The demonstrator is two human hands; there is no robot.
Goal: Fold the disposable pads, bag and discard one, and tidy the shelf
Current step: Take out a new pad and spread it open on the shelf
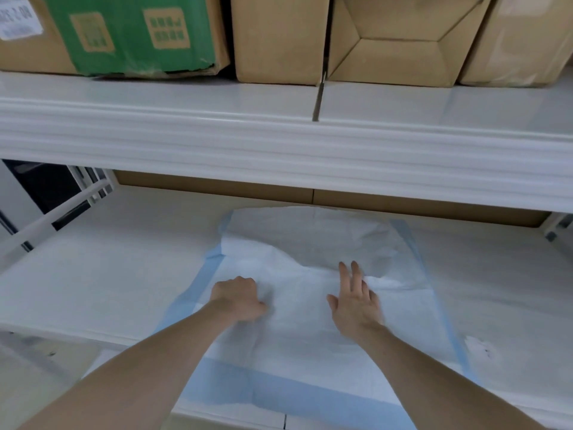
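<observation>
A white disposable pad with blue borders lies spread on the lower white shelf, its near edge hanging over the shelf's front. The far part of the pad is wrinkled and partly folded over. My left hand rests on the pad's left half with its fingers curled into the material, pinching a bit of it. My right hand lies flat on the pad's middle, fingers spread and pointing away from me.
An upper white shelf juts out above and carries cardboard boxes, one with a green panel and plain brown ones. Brown cardboard lines the back of the lower shelf. A small white scrap lies right of the pad.
</observation>
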